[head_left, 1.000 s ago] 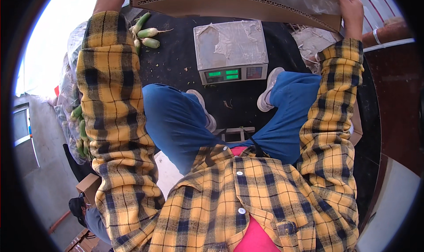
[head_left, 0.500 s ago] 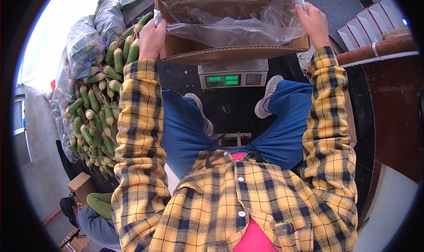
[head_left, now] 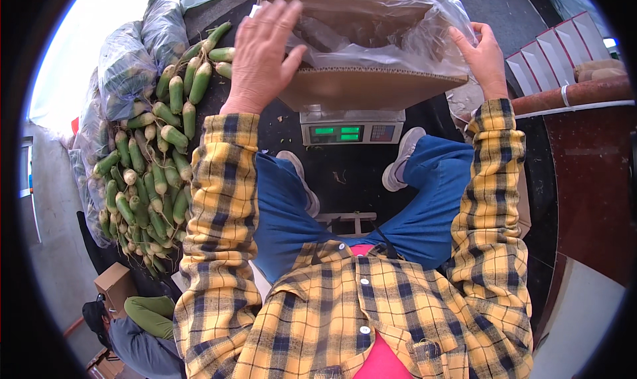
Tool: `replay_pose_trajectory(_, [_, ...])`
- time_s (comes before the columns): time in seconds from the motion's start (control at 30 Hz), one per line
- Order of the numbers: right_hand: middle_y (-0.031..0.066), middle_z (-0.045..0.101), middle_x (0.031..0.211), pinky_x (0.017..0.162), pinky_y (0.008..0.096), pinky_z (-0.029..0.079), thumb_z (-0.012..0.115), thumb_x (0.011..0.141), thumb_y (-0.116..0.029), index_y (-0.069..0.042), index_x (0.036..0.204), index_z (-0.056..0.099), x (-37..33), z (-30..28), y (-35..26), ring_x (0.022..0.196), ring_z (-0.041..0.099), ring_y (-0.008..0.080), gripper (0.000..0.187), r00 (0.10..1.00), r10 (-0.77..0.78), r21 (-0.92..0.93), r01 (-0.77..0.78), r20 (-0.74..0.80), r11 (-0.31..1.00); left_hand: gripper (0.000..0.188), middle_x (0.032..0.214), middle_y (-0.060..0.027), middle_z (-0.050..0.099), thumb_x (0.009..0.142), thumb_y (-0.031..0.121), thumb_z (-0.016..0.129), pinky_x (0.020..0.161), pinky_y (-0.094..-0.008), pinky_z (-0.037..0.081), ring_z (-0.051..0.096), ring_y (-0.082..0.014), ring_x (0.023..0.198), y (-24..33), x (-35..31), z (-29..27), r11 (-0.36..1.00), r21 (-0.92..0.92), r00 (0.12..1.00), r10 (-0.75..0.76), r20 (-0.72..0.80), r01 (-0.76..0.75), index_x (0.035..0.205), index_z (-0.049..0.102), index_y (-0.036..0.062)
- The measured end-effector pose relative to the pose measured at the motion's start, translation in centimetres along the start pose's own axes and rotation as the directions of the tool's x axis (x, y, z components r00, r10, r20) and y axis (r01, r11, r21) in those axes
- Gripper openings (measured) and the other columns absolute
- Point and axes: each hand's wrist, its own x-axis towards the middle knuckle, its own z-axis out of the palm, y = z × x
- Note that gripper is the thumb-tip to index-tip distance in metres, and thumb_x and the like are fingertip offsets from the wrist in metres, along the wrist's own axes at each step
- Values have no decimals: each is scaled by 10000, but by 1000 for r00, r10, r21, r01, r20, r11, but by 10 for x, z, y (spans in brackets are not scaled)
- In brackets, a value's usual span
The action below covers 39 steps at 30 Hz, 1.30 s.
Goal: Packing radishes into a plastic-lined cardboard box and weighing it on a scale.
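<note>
Spreading beneath box (head_left: 378,90) and scale (head_left: 335,134), black sheeting (head_left: 358,160) borders dark-red panel (head_left: 590,173).

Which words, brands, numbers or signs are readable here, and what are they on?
None can be read.
Scale: the green display is lit, but its figures are too small to read.
Keypad: its marks are too small.
Cardboard box: no readable text.

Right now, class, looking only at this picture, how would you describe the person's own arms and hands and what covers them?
The left sleeve and right sleeve match: long, loose, creased cloth in yellow and dark plaid crossed by thin dark lines, reaching the wrists. The left hand, slightly blurred, and right hand wear no gloves.
</note>
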Motion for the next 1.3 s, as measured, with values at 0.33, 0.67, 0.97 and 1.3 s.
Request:
replay_pose_trajectory(0.33, [-19,521,636,504,184,379,539,907,-323,-32,853,625,8,2,-6,525,432,22,308,894,-10,654,-320,448,686,172,810,-97,634,797,196,600,888,-407,406,592,-274,873,-11,11,-4,997,-40,762,71,644,-58,892,579,55])
replay_pose_trajectory(0.67, [19,516,749,536,197,377,456,941,-116,70,1078,500,16,6,14,537,423,44,236,833,-82,807,-551,547,-214,90,811,-113,580,815,138,571,702,-394,466,579,-308,825,9,4,-37,987,68,880,-160,447,145,803,565,49])
replay_pose_trajectory(0.97, [-17,408,607,416,187,305,508,923,-180,53,1032,501,14,5,21,433,332,34,257,804,-27,781,-585,594,-218,287,741,-108,626,862,307,553,903,-462,368,609,-288,753,15,-5,-32,993,71,894,-111,433,89,731,562,53])
replay_pose_trajectory(1.3, [-65,404,586,381,169,271,550,912,-212,-26,937,574,19,14,30,419,304,13,189,913,224,892,-389,341,229,610,703,-179,625,873,551,420,672,-429,472,614,-344,723,37,-8,-19,987,-124,629,31,777,106,759,639,-6])
